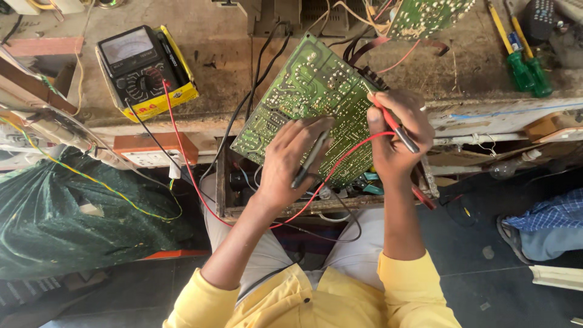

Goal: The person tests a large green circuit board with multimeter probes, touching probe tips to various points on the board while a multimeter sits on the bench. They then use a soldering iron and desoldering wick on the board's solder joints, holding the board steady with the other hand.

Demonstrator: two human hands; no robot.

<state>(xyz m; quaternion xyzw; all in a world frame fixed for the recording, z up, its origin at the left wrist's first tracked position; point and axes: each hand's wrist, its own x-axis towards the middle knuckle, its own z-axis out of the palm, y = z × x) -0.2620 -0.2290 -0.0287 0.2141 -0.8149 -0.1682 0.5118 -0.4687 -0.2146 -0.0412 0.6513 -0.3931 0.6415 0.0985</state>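
A green circuit board (303,91) lies tilted, solder side up, over the front edge of a worn bench. My left hand (288,161) grips a black test probe (311,159) whose tip touches the board's lower part. My right hand (398,130) pinches a red test probe (395,124) against the board's right edge. Red and black leads run left from the probes to a black analogue multimeter in a yellow case (144,70) lying on the bench at the upper left.
A second green board (425,15) with loose wires sits at the top. Green-handled screwdrivers (525,67) lie at the upper right. A dark green bag (61,212) fills the left floor area. Another person's leg in blue cloth (546,228) shows at the right.
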